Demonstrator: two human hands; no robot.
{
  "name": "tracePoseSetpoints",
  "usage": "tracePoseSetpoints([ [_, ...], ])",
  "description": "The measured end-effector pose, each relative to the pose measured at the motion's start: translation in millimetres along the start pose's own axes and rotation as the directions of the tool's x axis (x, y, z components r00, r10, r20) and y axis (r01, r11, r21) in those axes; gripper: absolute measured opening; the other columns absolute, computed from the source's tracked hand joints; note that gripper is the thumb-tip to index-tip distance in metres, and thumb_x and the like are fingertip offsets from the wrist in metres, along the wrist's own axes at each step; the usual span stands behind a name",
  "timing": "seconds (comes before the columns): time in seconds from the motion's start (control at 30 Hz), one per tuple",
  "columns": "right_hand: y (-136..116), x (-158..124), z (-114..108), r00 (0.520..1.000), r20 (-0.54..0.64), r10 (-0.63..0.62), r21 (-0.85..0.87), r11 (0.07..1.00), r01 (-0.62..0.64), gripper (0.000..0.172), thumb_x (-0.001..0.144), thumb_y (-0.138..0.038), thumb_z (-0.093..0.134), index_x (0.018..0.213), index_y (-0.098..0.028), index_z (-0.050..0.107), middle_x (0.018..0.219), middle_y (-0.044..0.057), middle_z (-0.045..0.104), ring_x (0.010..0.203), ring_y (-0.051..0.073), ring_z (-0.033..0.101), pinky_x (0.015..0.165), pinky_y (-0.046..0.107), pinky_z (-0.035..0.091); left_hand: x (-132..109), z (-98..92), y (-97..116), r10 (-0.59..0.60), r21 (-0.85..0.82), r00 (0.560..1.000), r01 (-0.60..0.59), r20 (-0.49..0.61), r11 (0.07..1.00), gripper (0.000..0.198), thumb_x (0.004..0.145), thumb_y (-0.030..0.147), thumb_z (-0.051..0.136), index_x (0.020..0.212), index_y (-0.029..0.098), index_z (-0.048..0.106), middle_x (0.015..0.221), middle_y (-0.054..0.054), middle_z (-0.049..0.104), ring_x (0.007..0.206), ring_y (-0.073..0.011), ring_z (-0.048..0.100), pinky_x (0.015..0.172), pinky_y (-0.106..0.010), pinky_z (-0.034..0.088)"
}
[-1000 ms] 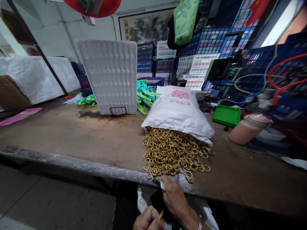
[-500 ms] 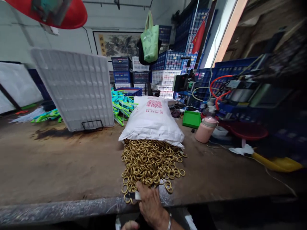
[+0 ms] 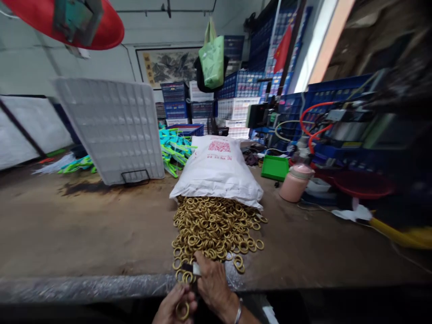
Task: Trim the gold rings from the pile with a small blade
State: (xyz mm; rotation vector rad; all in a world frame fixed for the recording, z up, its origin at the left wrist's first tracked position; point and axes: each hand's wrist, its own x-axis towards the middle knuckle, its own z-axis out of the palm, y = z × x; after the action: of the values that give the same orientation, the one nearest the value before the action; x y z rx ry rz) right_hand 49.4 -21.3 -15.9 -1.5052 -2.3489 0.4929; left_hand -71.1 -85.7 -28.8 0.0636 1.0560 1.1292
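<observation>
- Left hand [image 3: 175,302] first: fingers pinched around one gold-coloured ring [image 3: 182,318], just off the table's front edge; looks light and stiff to me, so I'd take it by the outer rim, thumb against a finger; smooth and round, probably a bit slippery.
- Right hand [image 3: 214,281]: curled at the near side of the pile, gripping a small flat piece [image 3: 188,267], dark at one end and white by the fingers; can't tell exactly what it is — the white end seems the spot to hold.
- Just past that, the pile of rings [image 3: 214,229]; loose and overlapping, so I'd guess they roll and slide; easiest picks are the strays on the near edge.
- Behind it, the white sack [image 3: 218,171]; soft, creased skin, bulging — probably heavy, so two hands underneath.
- All that sits on the brown table [image 3: 101,234].
</observation>
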Motion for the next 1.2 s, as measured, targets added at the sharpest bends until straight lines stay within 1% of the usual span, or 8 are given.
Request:
tracePoseSetpoints([
  [0.07, 0.8, 0.3, 0.1, 1.0, 0.02, 0.003, 0.009, 1.0, -0.003, 0.051, 0.059, -0.002, 0.038, 0.106, -0.019, 0.051, 0.086, 0.003, 0.067, 0.078, 0.017, 0.061, 0.064, 0.023, 0.036, -4.9, 4.7, 1.2, 0.045, -0.041, 0.999, -0.045, -0.002, 0.998, 0.028, 0.059, 0.026, 0.074, 0.08, 0.013, 0.062, 0.062, -0.004, 0.067, 0.052, -0.0154, 0.062, 0.039, -0.018, 0.04],
  [0.17, 2.9, 1.4, 0.3, 1.0, 0.03, -0.005, 0.035, 0.999, 0.004, 0.052, 0.063, -0.003, 0.038, 0.111, -0.018, 0.051, 0.085, 0.005, 0.068, 0.081, 0.017, 0.062, 0.067, 0.023, 0.038, -8.8, 9.1, 0.4, 0.103, -0.072, 0.994, -0.101, 0.025, 0.992, 0.026, 0.066, 0.029, 0.069, 0.084, 0.012, 0.06, 0.062, -0.005, 0.066, 0.05, -0.0138, 0.061, 0.037, -0.017, 0.039],
  [0.33, 11.2, 4.3, -0.6, 0.999, 0.043, -0.015, 0.067, 0.998, 0.012, 0.046, 0.066, -0.003, 0.038, 0.107, -0.017, 0.054, 0.085, 0.006, 0.068, 0.081, 0.018, 0.062, 0.068, 0.024, 0.041, -9.8, 8.6, -2.7, 0.147, -0.082, 0.984, -0.138, 0.103, 0.987, 0.028, 0.071, 0.031, 0.063, 0.09, 0.012, 0.057, 0.062, -0.003, 0.064, 0.05, -0.012, 0.06, 0.036, -0.015, 0.037],
  [0.5, 16.7, 5.5, 3.1, 0.999, -0.003, -0.046, 0.089, 0.995, 0.046, 0.043, 0.069, -0.006, 0.039, 0.108, -0.018, 0.053, 0.084, 0.006, 0.068, 0.084, 0.017, 0.062, 0.071, 0.024, 0.042, -10.2, 8.5, -4.1, 0.167, -0.048, 0.978, -0.163, 0.124, 0.986, 0.03, 0.07, 0.031, 0.063, 0.092, 0.013, 0.055, 0.062, -0.002, 0.062, 0.049, -0.0112, 0.058, 0.036, -0.015, 0.035],
  [0.67, 14.4, -0.3, 2.1, 0.994, -0.027, -0.103, 0.14, 0.984, 0.106, 0.032, 0.074, -0.012, 0.036, 0.098, -0.017, 0.057, 0.082, 0.006, 0.067, 0.08, 0.018, 0.062, 0.068, 0.024, 0.042, -12.0, 9.7, -3.5, 0.173, -0.021, 0.978, -0.171, 0.12, 0.985, 0.031, 0.068, 0.033, 0.063, 0.09, 0.013, 0.055, 0.063, -0.002, 0.06, 0.049, -0.0102, 0.056, 0.036, -0.015, 0.033],
  [0.93, -1.7, -9.4, -9.0, 0.985, 0.145, -0.098, 0.028, 0.995, 0.095, 0.033, 0.071, -0.012, 0.04, 0.098, -0.021, 0.056, 0.078, 0.003, 0.066, 0.074, 0.018, 0.062, 0.061, 0.023, 0.036, -16.7, 6.8, -5.5, 0.26, 0.056, 0.963, -0.264, 0.071, 0.963, 0.025, 0.068, 0.031, 0.062, 0.083, 0.011, 0.056, 0.062, 0.0, 0.056, 0.046, -0.007, 0.05, 0.036, -0.015, 0.033],
  [1.07, -6.5, -9.6, -6.9, 0.985, 0.161, -0.056, 0.007, 0.998, 0.056, 0.037, 0.071, -0.011, 0.04, 0.103, -0.021, 0.055, 0.088, 0.004, 0.067, 0.08, 0.018, 0.061, 0.064, 0.023, 0.035, -15.4, 5.5, -5.7, 0.257, 0.066, 0.964, -0.261, 0.063, 0.963, 0.027, 0.066, 0.033, 0.064, 0.081, 0.012, 0.056, 0.06, 0.001, 0.056, 0.045, -0.0069, 0.049, 0.036, -0.016, 0.033],
  [1.2, -5.8, -10.3, -2.9, 0.994, 0.102, -0.037, 0.012, 0.999, 0.036, 0.039, 0.071, -0.008, 0.04, 0.105, -0.022, 0.055, 0.095, 0.004, 0.066, 0.084, 0.016, 0.06, 0.067, 0.023, 0.034, -13.5, 5.2, -7.0, 0.255, 0.092, 0.965, -0.26, 0.064, 0.961, 0.031, 0.066, 0.036, 0.065, 0.082, 0.012, 0.055, 0.061, 0.001, 0.056, 0.046, -0.0066, 0.048, 0.036, -0.015, 0.032],
])
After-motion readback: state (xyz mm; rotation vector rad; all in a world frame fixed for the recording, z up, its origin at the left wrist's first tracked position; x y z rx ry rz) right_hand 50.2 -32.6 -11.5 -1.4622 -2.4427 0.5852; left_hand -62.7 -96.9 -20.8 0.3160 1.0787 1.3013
